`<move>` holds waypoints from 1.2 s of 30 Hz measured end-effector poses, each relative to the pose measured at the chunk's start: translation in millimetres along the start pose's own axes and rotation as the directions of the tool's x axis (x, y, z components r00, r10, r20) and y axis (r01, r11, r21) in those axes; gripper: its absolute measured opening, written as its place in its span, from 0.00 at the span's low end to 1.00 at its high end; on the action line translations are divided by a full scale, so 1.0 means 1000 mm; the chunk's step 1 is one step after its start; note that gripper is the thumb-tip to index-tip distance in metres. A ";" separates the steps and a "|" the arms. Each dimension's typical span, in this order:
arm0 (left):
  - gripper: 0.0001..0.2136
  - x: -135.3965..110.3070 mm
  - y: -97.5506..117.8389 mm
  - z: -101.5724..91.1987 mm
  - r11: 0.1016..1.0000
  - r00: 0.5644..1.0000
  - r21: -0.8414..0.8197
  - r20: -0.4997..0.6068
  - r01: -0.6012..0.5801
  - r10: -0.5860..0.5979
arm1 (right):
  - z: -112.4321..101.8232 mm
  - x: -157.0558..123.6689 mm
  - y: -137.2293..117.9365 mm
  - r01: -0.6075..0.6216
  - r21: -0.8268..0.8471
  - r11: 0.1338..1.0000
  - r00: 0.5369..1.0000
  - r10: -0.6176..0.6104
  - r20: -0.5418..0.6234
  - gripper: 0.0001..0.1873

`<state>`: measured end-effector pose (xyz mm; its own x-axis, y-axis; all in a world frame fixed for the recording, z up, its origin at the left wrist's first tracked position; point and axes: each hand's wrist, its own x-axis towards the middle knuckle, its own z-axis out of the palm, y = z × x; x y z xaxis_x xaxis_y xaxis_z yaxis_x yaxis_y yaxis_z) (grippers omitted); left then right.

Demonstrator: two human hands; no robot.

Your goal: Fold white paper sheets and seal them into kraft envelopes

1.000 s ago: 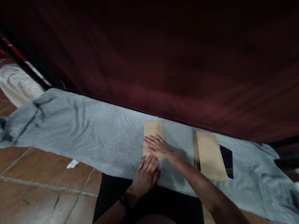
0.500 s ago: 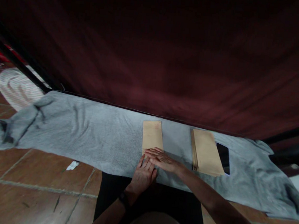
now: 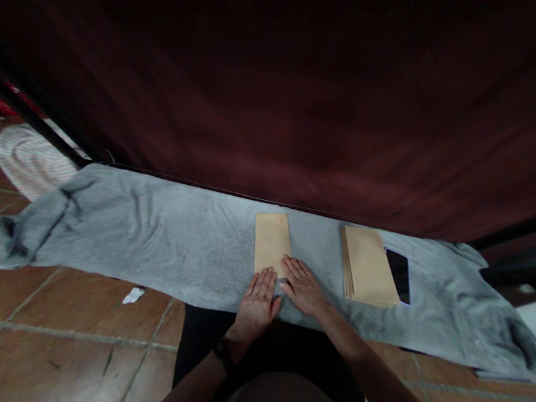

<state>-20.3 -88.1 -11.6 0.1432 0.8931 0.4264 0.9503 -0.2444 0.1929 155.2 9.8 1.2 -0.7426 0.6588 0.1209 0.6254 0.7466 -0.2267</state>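
Observation:
A brown paper envelope (image 3: 272,240) with a small reddish print near its far right corner lies on the grey cloth (image 3: 188,237) in front of me. My left hand (image 3: 258,302) rests on its near end, fingers stretched out flat. Beside it, my right hand (image 3: 302,286) lies over the envelope's near right corner with its fingers extended and slightly spread. Both hands partly hide the near edge. Off to the right sits a stack of similar brown envelopes (image 3: 370,264), which neither hand touches.
A dark-screened phone (image 3: 400,277) lies just right of the stack. Dark red fabric (image 3: 279,132) hangs behind the cloth-covered surface. Black bars (image 3: 526,226) stand at the sides. A white scrap (image 3: 133,295) is on the tiled floor, and striped cloth (image 3: 33,156) is at far left.
My right hand has moved off my left hand to the right, onto the envelope's near right corner. My left hand has flattened and stays about where it was.

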 end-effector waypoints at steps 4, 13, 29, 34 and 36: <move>0.32 -0.006 -0.001 -0.003 0.998 0.998 0.026 -0.031 0.056 -0.055 | 0.001 -0.007 0.006 -0.023 -0.012 1.000 1.000 0.023 -0.020 0.35; 0.28 -0.018 -0.011 -0.009 0.985 0.988 0.094 -0.067 0.145 -0.139 | -0.001 -0.016 -0.012 -0.121 -0.013 0.993 0.990 0.119 -0.075 0.35; 0.26 0.040 -0.019 -0.019 0.581 0.732 -0.521 0.134 0.626 -0.668 | 0.010 0.003 -0.067 -0.177 0.084 0.981 0.965 0.190 -0.183 0.24; 0.28 0.060 -0.015 -0.022 0.227 0.670 -0.801 0.267 0.554 -0.693 | 0.000 0.017 -0.070 -0.278 0.051 0.959 0.937 0.282 -0.208 0.24; 0.27 0.066 -0.007 -0.027 0.213 0.720 -0.863 0.218 0.457 -0.659 | -0.009 0.022 -0.066 -0.317 0.089 0.944 0.919 0.329 -0.218 0.23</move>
<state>-24.8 -37.7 39.0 -0.4626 0.8865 -0.0129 0.0295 0.0300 0.9991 99.6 -24.0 27.2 -0.4246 0.8710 0.2470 0.8043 0.4882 -0.3388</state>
